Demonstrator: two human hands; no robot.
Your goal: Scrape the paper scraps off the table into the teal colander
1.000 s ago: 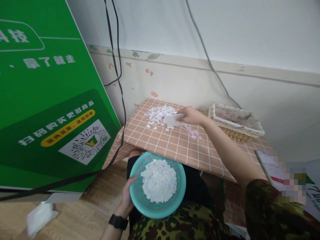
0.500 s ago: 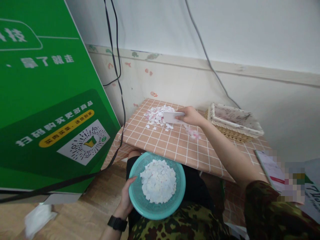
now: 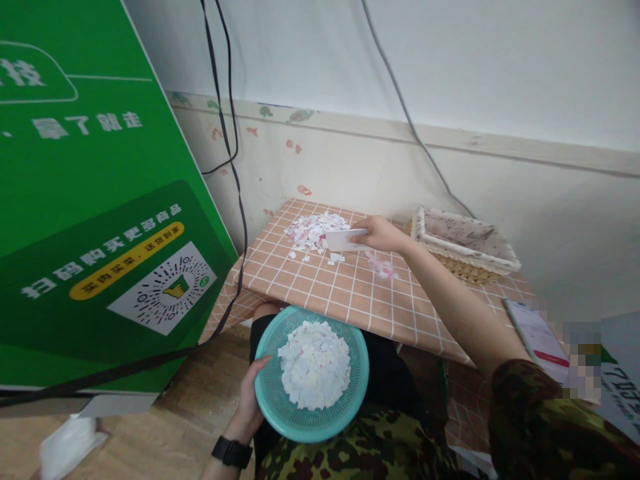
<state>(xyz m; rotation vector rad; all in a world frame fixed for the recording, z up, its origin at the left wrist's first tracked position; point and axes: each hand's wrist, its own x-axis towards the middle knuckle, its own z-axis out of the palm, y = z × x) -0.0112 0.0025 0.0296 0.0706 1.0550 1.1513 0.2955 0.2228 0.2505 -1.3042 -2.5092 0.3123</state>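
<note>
My left hand [image 3: 251, 393] grips the left rim of a teal plastic colander [image 3: 311, 432], its thumb over the edge. The colander rests on my lap, just below the table's front edge, and holds a heap of small white paper scraps [image 3: 315, 363]. Over the table, my right hand [image 3: 377, 233] is closed on a flat white card [image 3: 344, 239]. The card stands on edge beside a pile of torn white and pink paper bits [image 3: 315, 230], touching or nearly touching its right side. A pinkish smear of bits [image 3: 383, 266] lies below my right wrist.
A checked brown cloth covers the table [image 3: 350, 293]. A lined wicker basket [image 3: 465, 247] stands at the back right, with a clipboard-like sheet [image 3: 537, 340] near the right edge. A green sign panel [image 3: 100, 167] and hanging black cables [image 3: 241, 220] are at left.
The view has shifted slightly. The card in my right hand stays at the pile's right side, and my left hand keeps its hold on the colander; little else differs.
</note>
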